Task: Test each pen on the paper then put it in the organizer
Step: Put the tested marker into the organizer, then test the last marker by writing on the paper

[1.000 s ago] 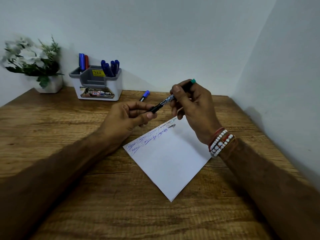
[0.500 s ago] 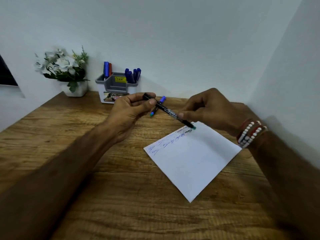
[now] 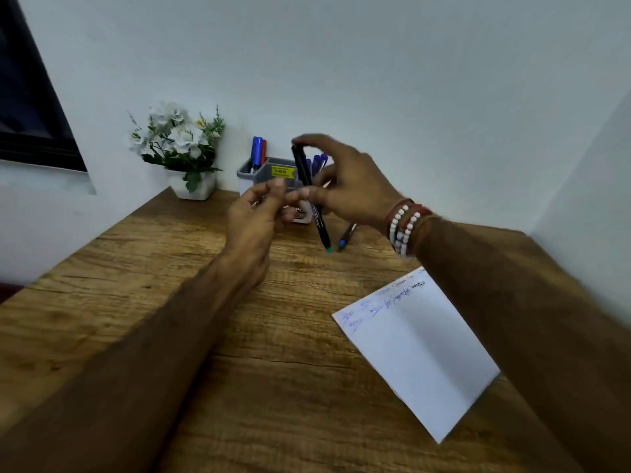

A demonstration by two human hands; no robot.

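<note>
Your right hand (image 3: 348,182) has carried the black pen (image 3: 321,223) from the paper (image 3: 420,353) up to the organizer (image 3: 259,172) and pinches it near-upright just in front, green end down. Your left hand (image 3: 252,220), blurred, hides the organizer's lower front, fingers curled. You cannot tell whether they hold anything.

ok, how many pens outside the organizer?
2: the black pen pinched in the right hand, and a blue-tipped pen on the table beside it. Others may be hidden.
</note>
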